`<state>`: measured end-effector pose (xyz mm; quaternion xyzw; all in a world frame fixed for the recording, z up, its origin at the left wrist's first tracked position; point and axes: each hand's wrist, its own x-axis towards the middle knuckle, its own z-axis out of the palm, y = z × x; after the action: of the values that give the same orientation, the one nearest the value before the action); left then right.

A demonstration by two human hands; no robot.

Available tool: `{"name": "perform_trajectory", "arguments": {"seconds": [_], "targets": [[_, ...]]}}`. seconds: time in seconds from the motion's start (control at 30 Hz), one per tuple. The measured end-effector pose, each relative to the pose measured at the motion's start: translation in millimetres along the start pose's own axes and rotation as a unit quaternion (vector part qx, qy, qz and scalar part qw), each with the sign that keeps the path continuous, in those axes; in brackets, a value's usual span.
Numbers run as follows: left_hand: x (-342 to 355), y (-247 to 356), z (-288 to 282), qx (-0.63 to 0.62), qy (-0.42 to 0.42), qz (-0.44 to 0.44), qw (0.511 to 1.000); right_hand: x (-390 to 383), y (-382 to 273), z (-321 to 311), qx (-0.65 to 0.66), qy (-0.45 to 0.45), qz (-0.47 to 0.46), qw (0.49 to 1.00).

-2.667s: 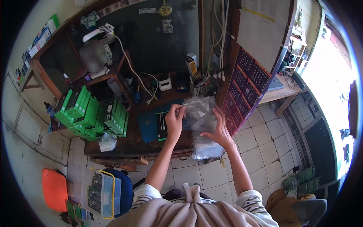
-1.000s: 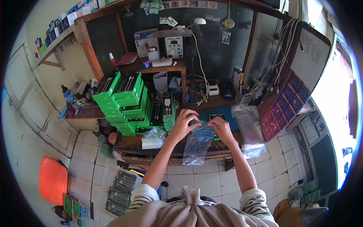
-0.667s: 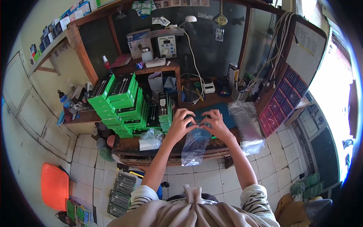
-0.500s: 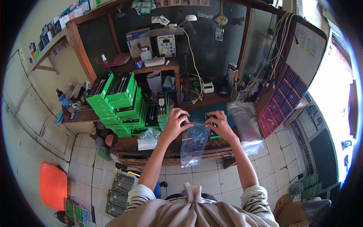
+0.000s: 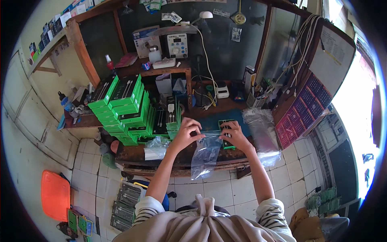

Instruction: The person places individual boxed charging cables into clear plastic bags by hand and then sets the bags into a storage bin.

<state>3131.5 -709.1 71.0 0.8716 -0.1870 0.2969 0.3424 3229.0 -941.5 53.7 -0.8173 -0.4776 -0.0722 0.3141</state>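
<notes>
A clear plastic bag (image 5: 204, 158) hangs between my hands over the front edge of the wooden desk. My left hand (image 5: 188, 134) pinches one top corner of the bag, its fingers closed. My right hand (image 5: 236, 137) grips the opposite top corner between thumb and fingers. Beneath and behind the right hand lies a flat green and black box (image 5: 229, 146), partly covered by the fingers; it rests on a blue mat (image 5: 211, 121). Close beyond my left hand stands a row of upright green and black boxes (image 5: 172, 113).
Tall stacks of green boxes (image 5: 128, 101) fill the desk's left side. White packets in clear plastic (image 5: 156, 151) lie at the left front edge. A pile of clear bags (image 5: 260, 129) hangs over the right edge. A white lamp (image 5: 205, 15) and a bench device (image 5: 177, 45) stand behind.
The bag has dropped slightly and swung a little left. My hands have shifted slightly down, and more of the flat box shows around my right hand.
</notes>
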Motion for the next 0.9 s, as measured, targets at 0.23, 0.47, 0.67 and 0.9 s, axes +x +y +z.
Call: {"name": "perform_trajectory", "arguments": {"seconds": [0.23, 0.47, 0.67, 0.9], "targets": [[6, 4, 9, -0.223, -0.074, -0.092, 0.968, 3, 22, 18, 0.074, -0.037, 0.044, 0.996], [6, -7, 20, -0.129, -0.035, -0.096, 0.986, 7, 27, -3, 0.147, -0.058, 0.007, 0.987], [4, -3, 37, -0.014, -0.048, -0.103, 0.993, -3, 77, -15, 0.0, -0.116, -0.006, 0.993], [19, 11, 89, 0.069, 0.023, -0.119, 0.99, -13, 168, -9, -0.357, -0.149, -0.216, 0.896]]}}
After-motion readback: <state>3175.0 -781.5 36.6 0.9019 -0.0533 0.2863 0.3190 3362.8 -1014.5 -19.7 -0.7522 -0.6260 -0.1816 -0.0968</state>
